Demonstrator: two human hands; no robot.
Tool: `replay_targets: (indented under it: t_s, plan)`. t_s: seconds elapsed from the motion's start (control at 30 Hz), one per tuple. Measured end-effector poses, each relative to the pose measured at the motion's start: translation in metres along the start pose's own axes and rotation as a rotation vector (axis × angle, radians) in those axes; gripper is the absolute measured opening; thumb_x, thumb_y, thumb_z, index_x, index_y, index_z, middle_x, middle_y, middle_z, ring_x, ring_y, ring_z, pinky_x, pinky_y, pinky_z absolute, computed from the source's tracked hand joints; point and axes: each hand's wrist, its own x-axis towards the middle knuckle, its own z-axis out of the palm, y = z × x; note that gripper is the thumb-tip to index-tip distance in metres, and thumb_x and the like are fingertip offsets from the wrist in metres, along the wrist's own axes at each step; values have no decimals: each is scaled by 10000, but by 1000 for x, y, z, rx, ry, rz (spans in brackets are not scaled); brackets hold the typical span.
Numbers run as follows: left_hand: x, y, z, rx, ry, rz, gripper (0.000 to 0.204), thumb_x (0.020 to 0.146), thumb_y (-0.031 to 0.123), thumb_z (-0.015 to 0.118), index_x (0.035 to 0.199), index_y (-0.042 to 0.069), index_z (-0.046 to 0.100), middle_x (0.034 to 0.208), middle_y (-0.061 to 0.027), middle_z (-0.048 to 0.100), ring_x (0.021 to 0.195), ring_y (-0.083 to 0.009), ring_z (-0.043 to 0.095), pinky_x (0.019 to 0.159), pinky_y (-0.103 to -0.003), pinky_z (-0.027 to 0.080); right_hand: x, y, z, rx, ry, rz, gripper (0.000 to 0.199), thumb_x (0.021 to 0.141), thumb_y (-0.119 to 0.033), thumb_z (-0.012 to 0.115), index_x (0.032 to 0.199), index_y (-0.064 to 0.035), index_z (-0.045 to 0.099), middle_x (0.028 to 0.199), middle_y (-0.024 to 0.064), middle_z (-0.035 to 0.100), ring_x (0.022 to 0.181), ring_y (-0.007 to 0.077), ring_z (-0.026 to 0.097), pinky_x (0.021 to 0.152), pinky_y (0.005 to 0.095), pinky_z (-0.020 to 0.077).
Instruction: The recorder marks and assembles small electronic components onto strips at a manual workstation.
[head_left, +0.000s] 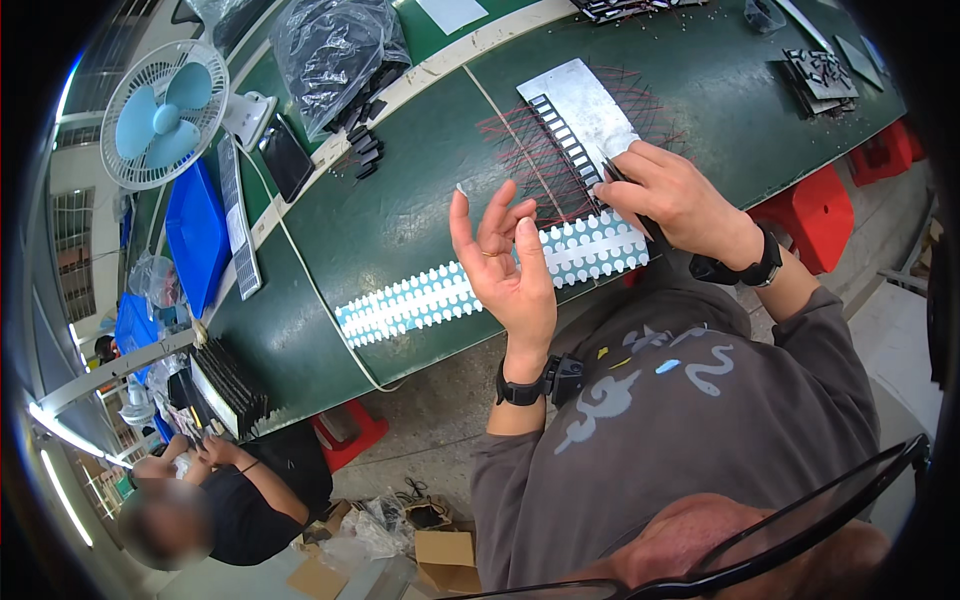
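My right hand [668, 192] grips a pair of dark tweezers [613, 172], their tips over a row of small black-framed white pieces [565, 140]. That row lies along the edge of a pale metal plate [585, 95], with thin red and black wires [515, 150] fanning out on both sides. My left hand [510, 265] is raised palm up, fingers spread and partly curled; a small white spot shows on its index fingertip, too small to name. Beneath it lies a long teal sheet [395, 318] set with rows of white round-headed pieces, partly hidden by this hand.
A green table [400, 220] carries a clear bag of black parts [340, 60], loose black blocks [366, 150], a phone [286, 157] and a fan [165, 115]. Stacked plates of parts [820, 80] sit far right. Red stools [805, 220] stand beside it; another person [250, 490] works lower left.
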Motion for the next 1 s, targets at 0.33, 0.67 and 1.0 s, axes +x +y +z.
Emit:
replay_targets:
  t_s: [0.33,0.67,1.0]
  plan:
    - [-3,-4,-4,-18,-42,-40,624,972,-5,527,1510,20,213,1279,-211,584,1069,-190,620,936,-315,483,-2,-2,8,27,52,13,286,745,-18,628,1031,-22,636,908,106,533,861,285,546,731,378,482]
    - [-3,-3,-3,-33,-64,-70,609,970,-9,531,1502,12,235,1250,-202,603,1049,-182,627,924,-306,489,-6,-3,2,-13,-20,-7,284,797,-63,595,1072,-30,655,975,112,567,883,292,565,753,377,495]
    - [-4,-4,-2,-32,-106,-87,540,973,-10,530,1469,-12,316,1214,-186,624,1030,-172,628,917,-294,490,-4,-7,-6,-84,-97,45,262,819,-90,612,1075,-64,658,979,101,578,883,260,575,735,343,461]
